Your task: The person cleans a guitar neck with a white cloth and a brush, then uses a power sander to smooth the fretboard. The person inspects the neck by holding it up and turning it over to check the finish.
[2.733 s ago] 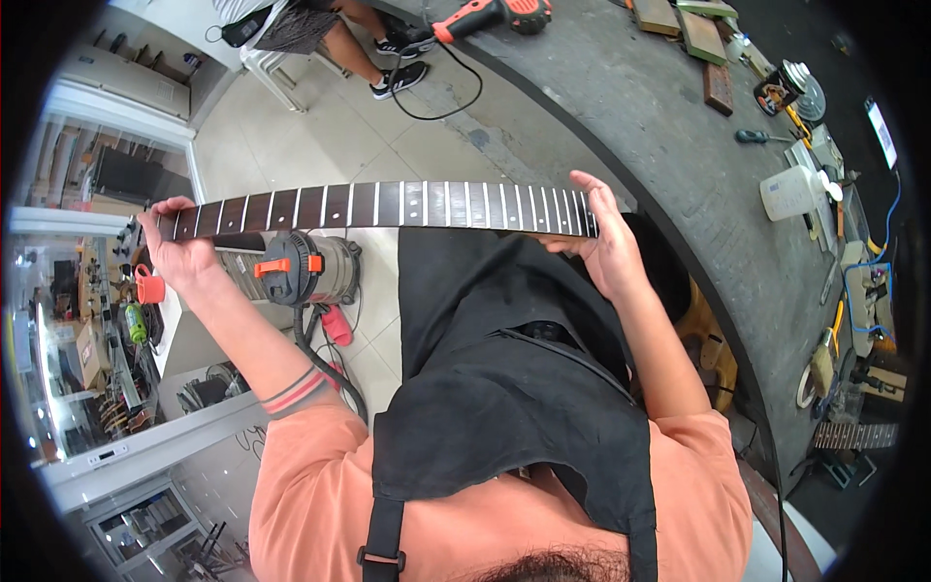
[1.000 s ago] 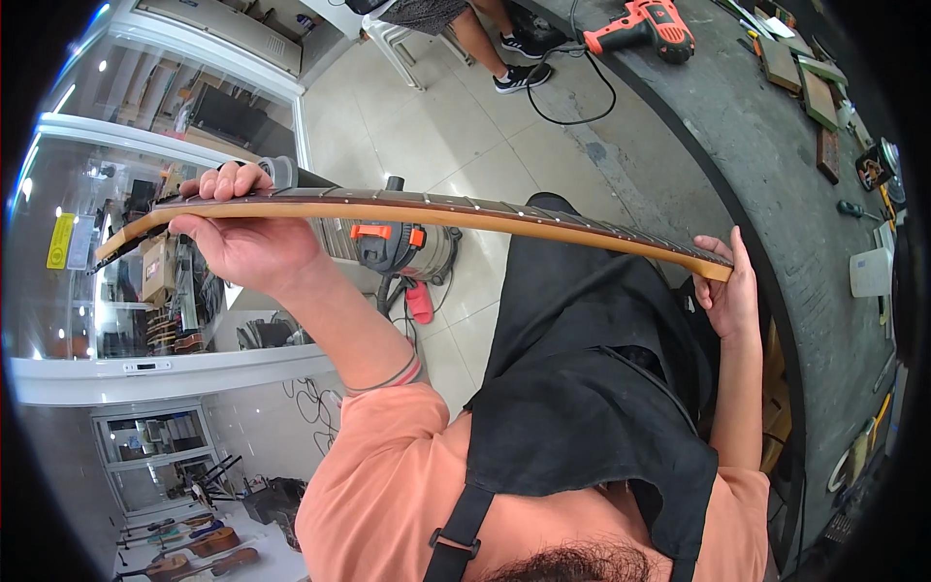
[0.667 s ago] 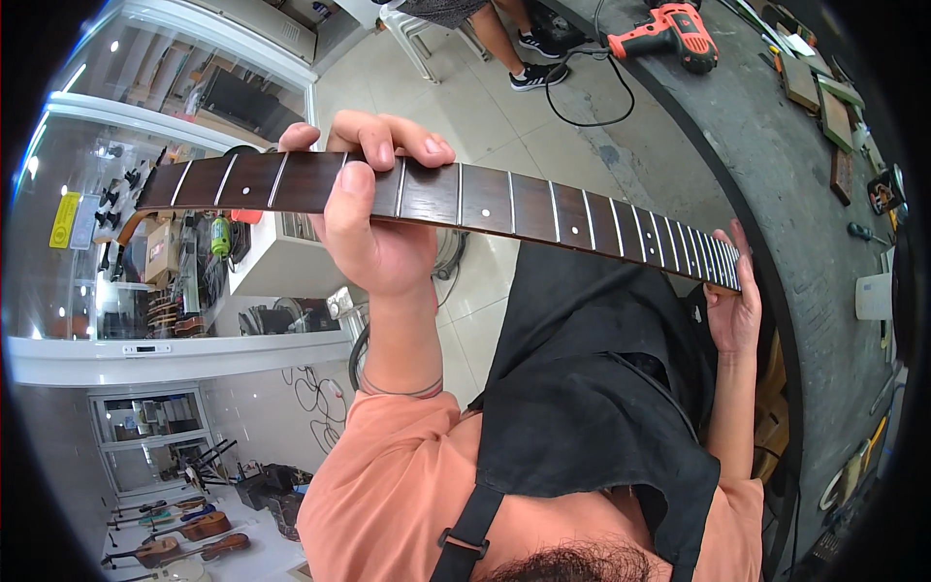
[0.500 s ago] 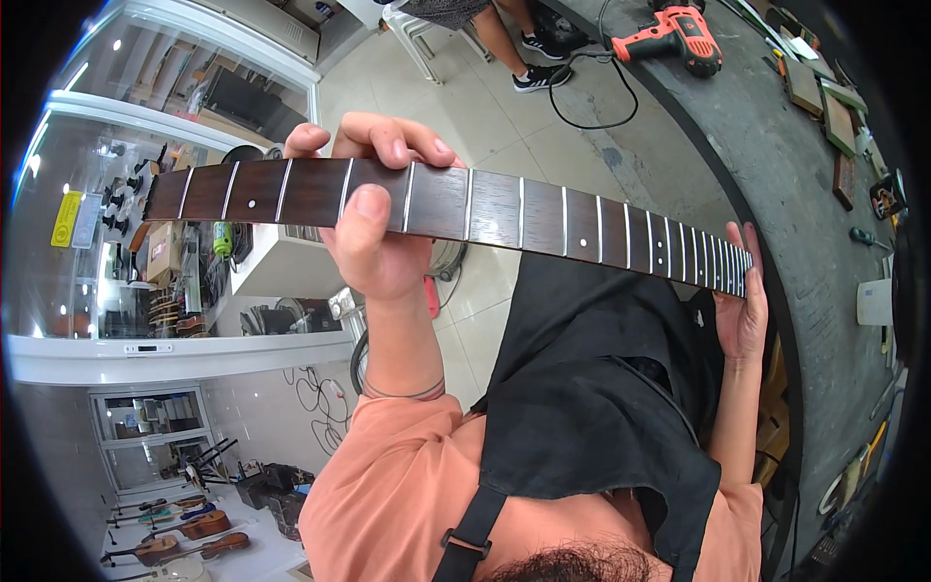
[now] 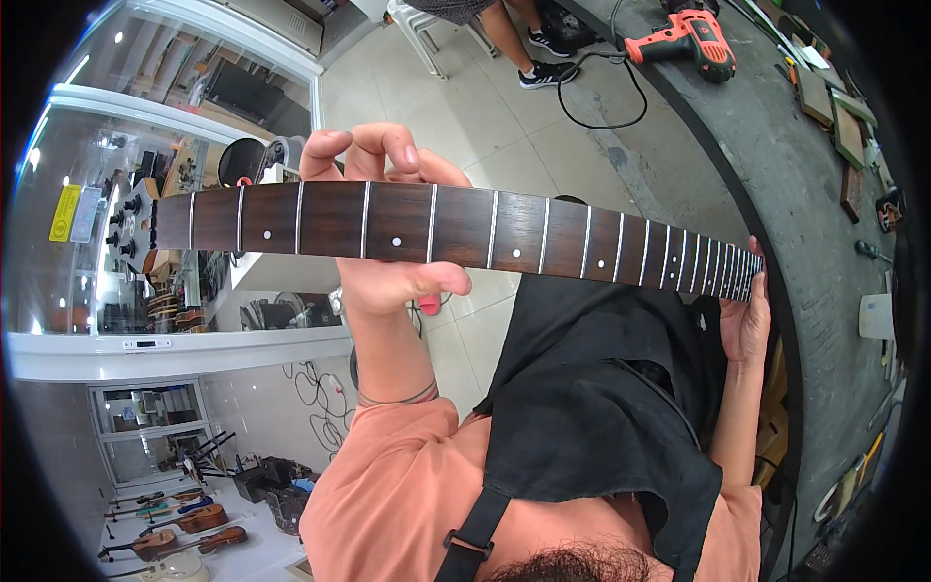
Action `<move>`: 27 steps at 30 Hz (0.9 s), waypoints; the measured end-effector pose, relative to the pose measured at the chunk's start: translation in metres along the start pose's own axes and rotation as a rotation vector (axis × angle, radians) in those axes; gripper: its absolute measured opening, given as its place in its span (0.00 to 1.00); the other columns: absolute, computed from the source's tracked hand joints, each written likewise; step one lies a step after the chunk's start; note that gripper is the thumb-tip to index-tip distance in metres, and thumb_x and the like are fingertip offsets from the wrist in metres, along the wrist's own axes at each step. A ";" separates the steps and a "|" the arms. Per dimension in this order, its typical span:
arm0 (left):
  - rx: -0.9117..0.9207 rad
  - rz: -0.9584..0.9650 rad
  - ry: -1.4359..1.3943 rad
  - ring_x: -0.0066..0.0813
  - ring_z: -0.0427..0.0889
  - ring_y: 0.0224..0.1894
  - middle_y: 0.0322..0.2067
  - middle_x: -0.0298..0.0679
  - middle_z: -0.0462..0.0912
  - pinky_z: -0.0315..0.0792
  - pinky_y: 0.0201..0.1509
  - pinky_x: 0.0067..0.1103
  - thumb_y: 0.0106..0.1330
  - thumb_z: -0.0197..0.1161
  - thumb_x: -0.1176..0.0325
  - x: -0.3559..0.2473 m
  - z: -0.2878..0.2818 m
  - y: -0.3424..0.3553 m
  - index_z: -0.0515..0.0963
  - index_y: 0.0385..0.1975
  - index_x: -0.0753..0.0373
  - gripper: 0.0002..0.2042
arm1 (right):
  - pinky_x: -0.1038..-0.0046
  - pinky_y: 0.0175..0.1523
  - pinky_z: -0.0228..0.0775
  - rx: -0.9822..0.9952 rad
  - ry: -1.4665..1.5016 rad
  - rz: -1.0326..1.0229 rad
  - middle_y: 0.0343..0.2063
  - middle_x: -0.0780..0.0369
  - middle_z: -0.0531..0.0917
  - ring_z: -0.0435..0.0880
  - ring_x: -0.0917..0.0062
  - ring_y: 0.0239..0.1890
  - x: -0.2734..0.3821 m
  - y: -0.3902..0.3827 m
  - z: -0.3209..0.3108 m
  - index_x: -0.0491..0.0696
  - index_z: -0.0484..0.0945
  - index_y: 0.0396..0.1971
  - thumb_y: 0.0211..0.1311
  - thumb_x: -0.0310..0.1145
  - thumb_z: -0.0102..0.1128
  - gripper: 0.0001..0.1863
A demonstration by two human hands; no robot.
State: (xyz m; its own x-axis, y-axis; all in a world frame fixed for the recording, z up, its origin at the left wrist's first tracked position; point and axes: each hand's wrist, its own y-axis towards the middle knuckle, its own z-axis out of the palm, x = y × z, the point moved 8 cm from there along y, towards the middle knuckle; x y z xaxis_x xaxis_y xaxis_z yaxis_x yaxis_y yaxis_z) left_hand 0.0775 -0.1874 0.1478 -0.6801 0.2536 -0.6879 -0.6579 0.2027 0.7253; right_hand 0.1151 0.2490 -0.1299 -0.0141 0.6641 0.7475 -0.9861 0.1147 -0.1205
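Observation:
A guitar neck (image 5: 461, 225) with a dark fretboard, silver frets and white dot inlays lies across my view, fretboard facing up. Its headstock (image 5: 144, 225), with black tuners, is at the far left end. My left hand (image 5: 383, 283) cradles the neck from beneath, nearer the headstock. The thumb lies along the near edge, and curled fingertips rise past the far edge. My right hand (image 5: 745, 328) grips the narrow-fret end at the right, with fingers on both edges. The underside of the neck and part of each hand are hidden.
A grey workbench (image 5: 776, 194) curves along the right, bearing an orange-black corded power tool (image 5: 693, 44), wood blocks (image 5: 849, 131) and a white container (image 5: 876, 316). Another person's legs (image 5: 514, 39) stand beyond. Glass cabinets (image 5: 87, 281) are left; several stringed instruments (image 5: 199, 521) lie lower left.
The neck has tilted, showing its fretboard more squarely and more of the headstock. My left thumb has moved off the fretboard to the near edge. My right hand keeps its hold.

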 end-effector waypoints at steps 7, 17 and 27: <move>0.116 -0.019 -0.030 0.47 0.92 0.43 0.53 0.49 0.75 0.90 0.41 0.33 0.46 0.96 0.69 -0.003 0.004 0.004 0.58 0.73 0.51 0.57 | 0.69 0.62 0.85 0.014 -0.002 0.003 0.58 0.65 0.89 0.90 0.81 0.57 0.000 0.001 0.003 0.53 0.62 0.85 0.93 0.48 0.45 0.31; 0.163 -0.042 -0.052 0.46 0.91 0.45 0.50 0.49 0.78 0.90 0.42 0.34 0.47 0.96 0.70 -0.006 0.009 0.008 0.61 0.71 0.53 0.54 | 0.71 0.59 0.87 -0.060 0.009 0.009 0.54 0.65 0.89 0.91 0.80 0.54 0.005 0.000 0.010 0.52 0.62 0.84 0.93 0.51 0.44 0.31; 0.049 -0.198 -0.060 0.48 0.89 0.53 0.53 0.59 0.85 0.86 0.61 0.45 0.56 0.92 0.56 0.013 0.012 0.002 0.72 0.61 0.68 0.40 | 0.75 0.36 0.78 -0.089 -0.119 0.133 0.44 0.62 0.89 0.88 0.81 0.37 -0.008 -0.003 0.004 0.45 0.67 0.79 0.92 0.45 0.44 0.28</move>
State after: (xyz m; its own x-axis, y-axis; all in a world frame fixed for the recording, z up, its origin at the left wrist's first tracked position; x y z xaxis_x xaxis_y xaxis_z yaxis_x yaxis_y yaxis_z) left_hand 0.0715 -0.1722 0.1407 -0.5178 0.2604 -0.8149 -0.7592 0.2991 0.5780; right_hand 0.1173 0.2402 -0.1329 -0.1675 0.5866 0.7923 -0.9559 0.1001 -0.2762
